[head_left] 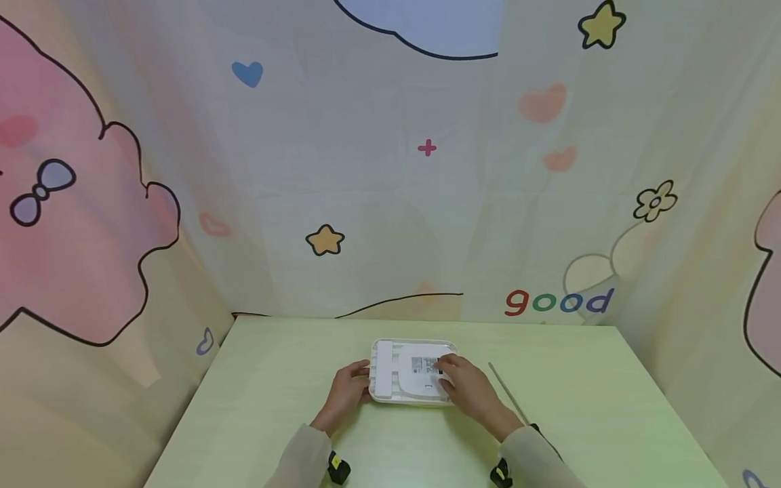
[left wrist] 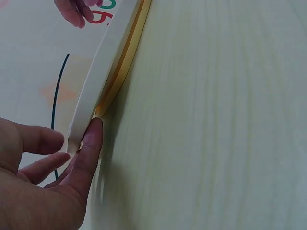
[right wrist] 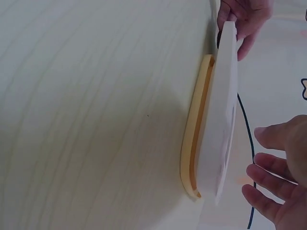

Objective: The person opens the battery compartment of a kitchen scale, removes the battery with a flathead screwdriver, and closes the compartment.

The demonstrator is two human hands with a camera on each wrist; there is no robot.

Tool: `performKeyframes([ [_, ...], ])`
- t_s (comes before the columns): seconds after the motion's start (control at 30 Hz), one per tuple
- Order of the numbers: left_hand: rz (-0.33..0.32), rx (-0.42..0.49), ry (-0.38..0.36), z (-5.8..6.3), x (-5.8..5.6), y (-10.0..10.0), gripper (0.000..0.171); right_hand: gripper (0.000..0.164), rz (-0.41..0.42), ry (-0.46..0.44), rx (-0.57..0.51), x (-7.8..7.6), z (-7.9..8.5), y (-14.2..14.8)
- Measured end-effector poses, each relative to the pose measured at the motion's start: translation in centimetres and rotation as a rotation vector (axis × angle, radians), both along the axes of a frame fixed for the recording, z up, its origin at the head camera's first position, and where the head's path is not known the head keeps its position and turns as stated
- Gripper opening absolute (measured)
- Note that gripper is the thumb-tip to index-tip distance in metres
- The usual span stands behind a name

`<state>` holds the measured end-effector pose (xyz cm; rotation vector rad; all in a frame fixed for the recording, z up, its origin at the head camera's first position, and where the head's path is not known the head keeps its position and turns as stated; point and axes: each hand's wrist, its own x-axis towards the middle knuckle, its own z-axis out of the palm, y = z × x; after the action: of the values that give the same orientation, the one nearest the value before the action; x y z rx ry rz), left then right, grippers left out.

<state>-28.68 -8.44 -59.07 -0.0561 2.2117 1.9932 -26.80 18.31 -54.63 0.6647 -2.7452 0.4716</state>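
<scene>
Near the middle of the counter point(head_left: 274, 379), we see the left hand point(head_left: 346, 393) gripping the white device point(head_left: 384, 369) by its nine o'clock edge, probably to steady it, while the right hand point(head_left: 476, 390) hovers loose-fingered over the three o'clock side, grasping nothing. A thin rod point(head_left: 508, 391) lies apart, towards four o'clock, perhaps within easy reach. We find the device flat and round-cornered, its printed label point(head_left: 422, 364) facing up, a yellow rim point(right wrist: 189, 139) beneath.

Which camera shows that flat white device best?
The head view: it shows most of the white device from above, printed label included, though the right hand covers part. Both wrist views show mainly its edge; the left one also crops it at the top.
</scene>
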Motion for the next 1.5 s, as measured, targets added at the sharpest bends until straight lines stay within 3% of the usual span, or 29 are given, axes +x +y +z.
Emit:
performKeyframes([
  [0.53,-0.010,-0.028,0.021,-0.7,-0.1,0.1,0.050,0.027,0.064,0.020,0.072,0.0,-0.9,-1.1],
  [0.87,0.000,-0.030,0.006,-0.8,-0.1,0.1,0.051,0.015,0.124,0.036,0.150,-0.6,-1.0,-1.6],
  [1.13,0.001,-0.034,0.021,-0.9,-0.5,0.1,0.050,0.006,0.161,0.084,0.221,-0.7,-0.8,-1.9],
  [1.5,-0.003,-0.021,0.014,-0.5,-0.3,-0.1,0.050,0.007,0.184,0.172,0.378,-0.8,-1.1,-2.3],
])
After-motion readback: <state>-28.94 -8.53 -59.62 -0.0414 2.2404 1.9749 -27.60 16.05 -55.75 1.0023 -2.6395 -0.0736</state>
